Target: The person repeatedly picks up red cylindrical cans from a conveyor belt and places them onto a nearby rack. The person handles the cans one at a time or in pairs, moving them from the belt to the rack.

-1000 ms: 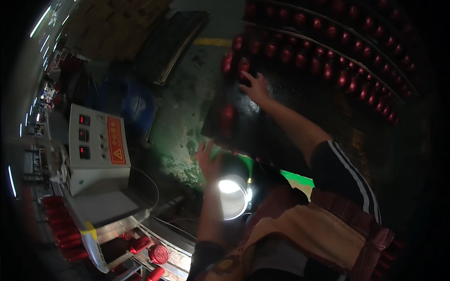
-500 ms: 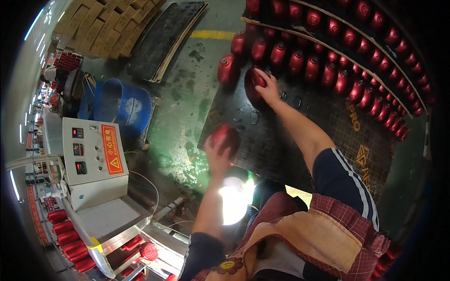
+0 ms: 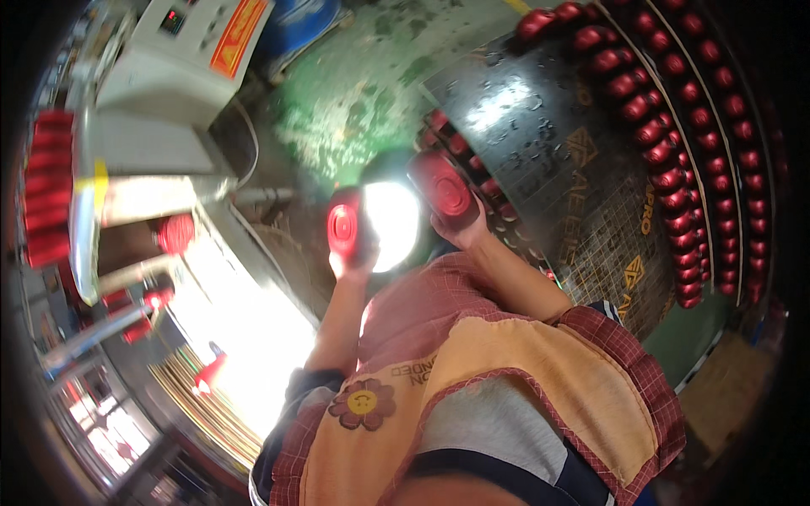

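Note:
In front of my body, my left hand (image 3: 356,263) is wrapped round a glossy red metal bottle (image 3: 342,223). Its rounded base with a ringed recess faces up toward me. To its right, my right hand (image 3: 466,226) grips a second red bottle (image 3: 442,187), tilted, its ringed base also showing. The two bottles are apart, with a glaring white light (image 3: 391,226) between and behind them. My hands partly hide the lower ends of both bottles.
A black board (image 3: 540,118) lies to the right, with rows of red bottles (image 3: 662,156) along its far side. More bottles show beneath its near edge. At upper left stands a grey control box (image 3: 173,63); below it, a brightly lit machine frame (image 3: 228,278) holds red parts.
My right hand has lifted its bottle off the black board and drawn it back toward my body. My left hand's bottle is now beside it, base up. The view has swung left toward the machine.

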Demonstrator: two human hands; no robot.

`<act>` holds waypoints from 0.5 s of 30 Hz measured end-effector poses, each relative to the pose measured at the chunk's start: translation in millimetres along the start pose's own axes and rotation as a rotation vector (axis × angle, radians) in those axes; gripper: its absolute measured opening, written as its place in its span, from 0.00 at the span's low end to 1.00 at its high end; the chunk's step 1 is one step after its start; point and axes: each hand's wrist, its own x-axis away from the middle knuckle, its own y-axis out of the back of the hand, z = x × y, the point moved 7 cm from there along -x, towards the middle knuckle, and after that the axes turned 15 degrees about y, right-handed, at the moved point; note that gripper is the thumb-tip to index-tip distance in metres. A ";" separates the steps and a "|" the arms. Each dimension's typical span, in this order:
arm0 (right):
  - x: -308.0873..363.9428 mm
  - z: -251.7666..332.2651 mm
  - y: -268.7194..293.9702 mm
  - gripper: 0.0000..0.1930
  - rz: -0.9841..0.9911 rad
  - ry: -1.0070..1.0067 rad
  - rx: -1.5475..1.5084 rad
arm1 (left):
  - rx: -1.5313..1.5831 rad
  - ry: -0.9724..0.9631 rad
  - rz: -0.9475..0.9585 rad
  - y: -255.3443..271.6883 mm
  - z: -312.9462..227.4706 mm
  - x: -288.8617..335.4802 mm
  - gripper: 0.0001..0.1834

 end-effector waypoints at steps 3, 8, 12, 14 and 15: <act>11.9 -42.8 35.6 0.27 -0.267 -0.007 -0.054 | -0.169 -0.175 0.031 0.2 -1.9 23.6 0.25; 22.1 -95.5 27.8 0.32 -0.075 -0.284 -0.083 | 0.465 -0.061 0.404 -9.3 23.8 55.2 0.38; 22.0 -110.8 48.0 0.37 -0.367 -0.423 -0.405 | 0.313 0.000 0.356 1.0 42.6 81.6 0.39; 23.0 -110.1 57.3 0.38 -0.292 -0.538 -0.171 | 0.350 -0.054 0.464 -1.1 46.3 96.6 0.40; 21.3 -110.8 56.7 0.38 -0.256 -0.585 -0.177 | 0.260 -0.111 0.506 -4.5 46.2 107.4 0.40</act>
